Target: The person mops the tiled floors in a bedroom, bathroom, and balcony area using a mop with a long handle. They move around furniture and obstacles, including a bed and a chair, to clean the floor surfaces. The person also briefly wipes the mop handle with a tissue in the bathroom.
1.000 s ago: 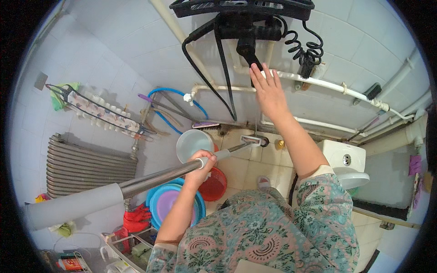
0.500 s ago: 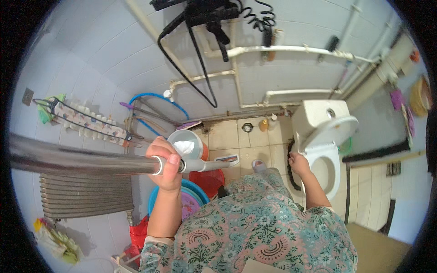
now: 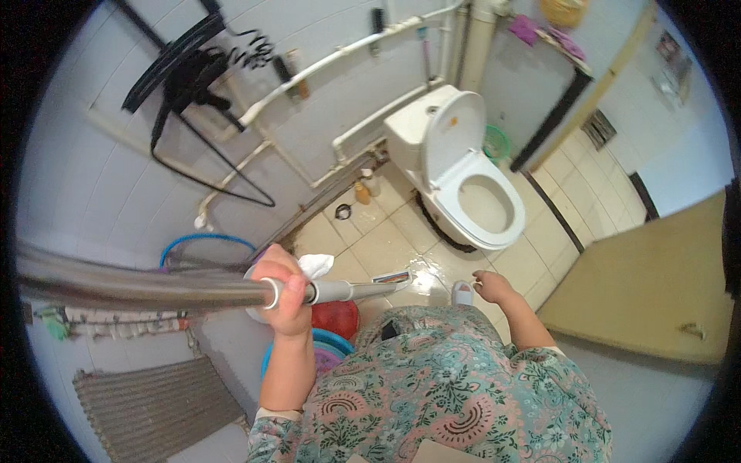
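My left hand (image 3: 282,289) is wrapped round the shiny metal pole of a long-handled mop (image 3: 193,294). Its white lower shaft slants down to a flat, narrow head (image 3: 392,278) on the wet tiles. Just beyond this fist shows a crumpled white cloth or tissue (image 3: 315,265); a bucket there is mostly hidden. My right hand (image 3: 494,288) hangs free with its fingers apart, above the floor by my slippered foot (image 3: 462,294). Nothing is in it.
A white toilet (image 3: 482,204) with raised lid stands ahead right. Red (image 3: 336,318) and blue (image 3: 330,337) basins sit by my left leg. Two bottles (image 3: 362,193) stand near the floor drain (image 3: 343,211). An open yellowish door (image 3: 648,285) is at right; pipes (image 3: 309,75) line the wall.
My view has turned right, bringing the door and more of the toilet into sight. My right hand has moved away from the toilet's side. The left hand keeps its grip on the mop.
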A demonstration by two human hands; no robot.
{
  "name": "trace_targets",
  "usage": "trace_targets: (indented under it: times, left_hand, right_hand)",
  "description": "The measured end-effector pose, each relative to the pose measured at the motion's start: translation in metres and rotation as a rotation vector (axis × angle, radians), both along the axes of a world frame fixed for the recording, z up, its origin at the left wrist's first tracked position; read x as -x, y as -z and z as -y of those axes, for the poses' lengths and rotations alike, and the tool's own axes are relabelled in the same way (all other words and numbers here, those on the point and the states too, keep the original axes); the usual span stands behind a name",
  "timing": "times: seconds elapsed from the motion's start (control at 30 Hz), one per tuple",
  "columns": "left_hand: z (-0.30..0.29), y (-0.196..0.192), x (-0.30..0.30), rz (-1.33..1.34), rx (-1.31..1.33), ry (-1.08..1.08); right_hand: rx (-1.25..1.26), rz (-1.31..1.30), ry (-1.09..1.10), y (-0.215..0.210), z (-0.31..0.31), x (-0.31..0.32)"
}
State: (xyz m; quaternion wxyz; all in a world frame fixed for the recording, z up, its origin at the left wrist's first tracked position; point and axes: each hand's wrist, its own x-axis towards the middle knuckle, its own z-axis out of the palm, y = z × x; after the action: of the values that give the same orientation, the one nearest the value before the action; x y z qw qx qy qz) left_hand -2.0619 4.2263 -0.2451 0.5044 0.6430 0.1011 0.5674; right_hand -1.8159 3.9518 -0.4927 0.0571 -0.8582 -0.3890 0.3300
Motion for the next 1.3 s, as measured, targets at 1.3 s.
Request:
trace_targets:
  times: [1.3]
  left_hand:
    - [0.396,-0.016,-0.646,0.005,0.037,0.779]
  right_hand:
    - [-0.152,-0.232,0.855,0.000,0.420,-0.308]
